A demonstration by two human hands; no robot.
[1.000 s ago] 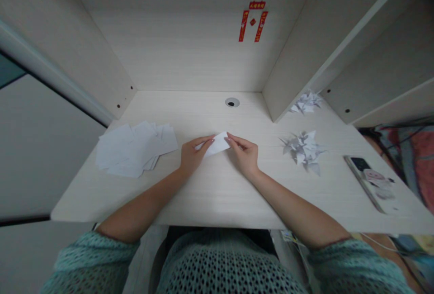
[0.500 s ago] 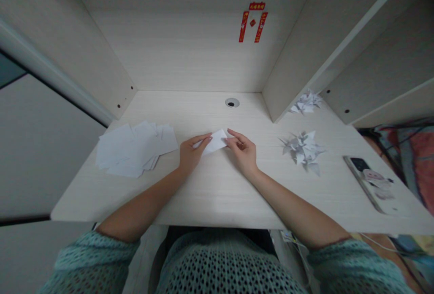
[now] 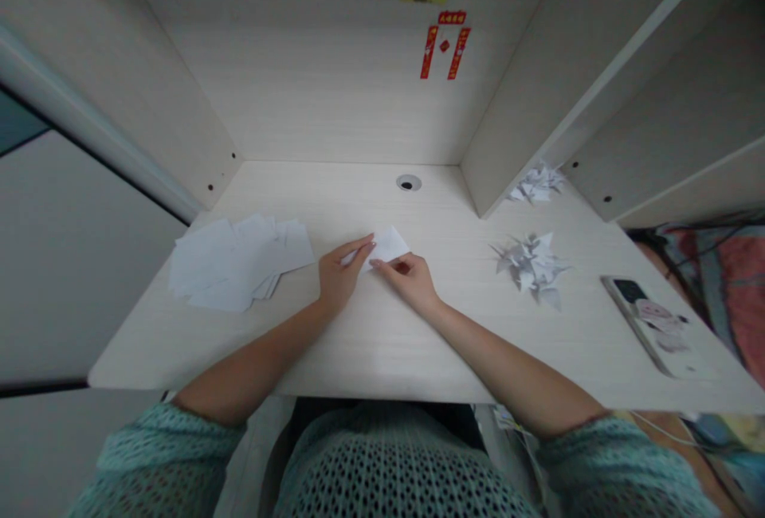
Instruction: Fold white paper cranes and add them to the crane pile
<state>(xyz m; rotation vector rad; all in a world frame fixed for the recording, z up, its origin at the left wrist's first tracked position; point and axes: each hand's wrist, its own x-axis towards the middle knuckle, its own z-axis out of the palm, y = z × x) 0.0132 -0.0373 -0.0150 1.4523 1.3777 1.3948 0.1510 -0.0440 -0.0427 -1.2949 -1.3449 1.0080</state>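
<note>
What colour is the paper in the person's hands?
The paper is white, as the head view shows best.

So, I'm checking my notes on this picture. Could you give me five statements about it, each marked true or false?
1. The left hand holds the paper. True.
2. The right hand is on the phone. False: it is at the paper, and the phone lies apart from it, farther right.
3. The sheets lie to the left of both hands. True.
4. The wall strips are green. False: they are red.
5. The near pile of pointed paper pieces lies between the right hand and the sheets. False: it lies between the right hand and the phone.
</note>
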